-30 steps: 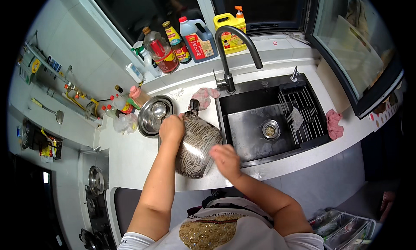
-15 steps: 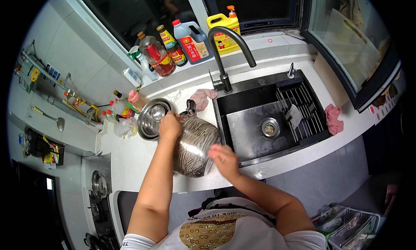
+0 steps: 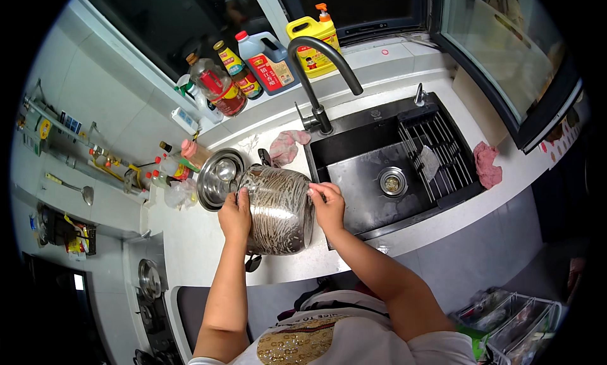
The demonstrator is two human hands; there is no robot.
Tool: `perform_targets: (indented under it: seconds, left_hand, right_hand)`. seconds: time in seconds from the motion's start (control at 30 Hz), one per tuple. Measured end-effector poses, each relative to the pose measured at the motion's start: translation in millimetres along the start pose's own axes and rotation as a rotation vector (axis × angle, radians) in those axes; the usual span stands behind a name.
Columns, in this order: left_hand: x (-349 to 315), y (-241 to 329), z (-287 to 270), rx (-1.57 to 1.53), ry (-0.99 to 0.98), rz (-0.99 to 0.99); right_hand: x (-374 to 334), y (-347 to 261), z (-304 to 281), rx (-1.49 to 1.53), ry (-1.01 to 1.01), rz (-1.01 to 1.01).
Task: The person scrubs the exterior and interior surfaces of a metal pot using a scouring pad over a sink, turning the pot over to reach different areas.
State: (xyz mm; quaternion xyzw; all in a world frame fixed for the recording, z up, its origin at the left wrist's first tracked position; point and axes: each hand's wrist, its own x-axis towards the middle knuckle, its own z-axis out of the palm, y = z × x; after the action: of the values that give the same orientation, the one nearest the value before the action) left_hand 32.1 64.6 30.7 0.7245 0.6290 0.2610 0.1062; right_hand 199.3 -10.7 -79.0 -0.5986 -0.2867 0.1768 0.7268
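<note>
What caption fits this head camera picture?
Both hands, left hand and right hand, grip a steel pot beside the black sink.

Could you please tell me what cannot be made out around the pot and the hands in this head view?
- Inside of the pot: it lies on its side, only the outer wall shows.
- Left hand palm and fingers: pressed against the pot.
- Right hand palm: turned to the pot.
- Lid near edge: behind the pot.
- Sink drain contents: too small.

The steel pot [image 3: 278,208] between my hands is silver streaked with pale swirls, the counter [image 3: 190,238] white, the sink [image 3: 373,169] matte black, two rags [image 3: 288,145] pink, and one jug [image 3: 313,45] bright yellow.
</note>
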Motion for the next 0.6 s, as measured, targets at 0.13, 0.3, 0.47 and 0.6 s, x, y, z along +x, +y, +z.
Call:
perform_targets:
  seconds: [0.13, 0.3, 0.47, 0.6]
  left_hand:
    - [4.7, -5.6, 6.6, 0.036, 0.028, 0.096]
    - [7.2, -23.2, 3.8, 0.056, 0.0, 0.076]
    - [16.4, -19.7, 9.8, 0.109, -0.015, 0.065]
    - [13.3, -19.8, 7.7, 0.111, -0.008, 0.075]
  right_hand:
    - [-44.5, -24.8, -13.2, 0.045, -0.11, -0.091]
    - [-16.8, 2.7, 2.8, 0.057, 0.015, -0.045]
    - [-58.8, 113.8, 20.8, -0.023, 0.052, 0.338]
    - [-15.5, 7.9, 6.9, 0.049, 0.024, 0.037]
